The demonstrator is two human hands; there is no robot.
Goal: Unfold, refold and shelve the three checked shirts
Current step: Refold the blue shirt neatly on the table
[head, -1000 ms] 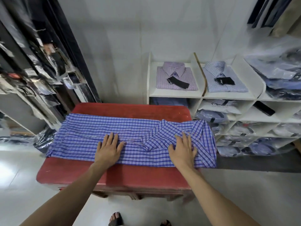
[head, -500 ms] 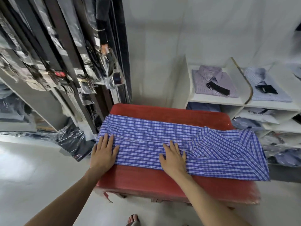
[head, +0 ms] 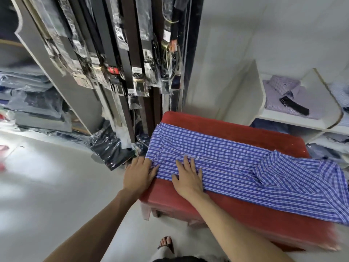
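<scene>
While your right hand (head: 188,178) lies flat with straight fingers on the shirt (head: 236,163), your left hand (head: 138,173) holds the hem, but its fingertips are hidden under the cloth, so I cannot tell the grip. The shirt lies on the red table (head: 245,214); its right end is cut off.

A red-topped bench (head: 217,127) stood on a pale grey floor (head: 47,186). Left of it, dark belts in clear plastic sleeves (head: 132,59) hung in a row, with a dark plastic-wrapped packet (head: 109,146) on the floor beneath them. Farther left, wrapped clothing lay stacked on grey shelves (head: 35,103). To the right rose a white shelf unit (head: 258,91).
</scene>
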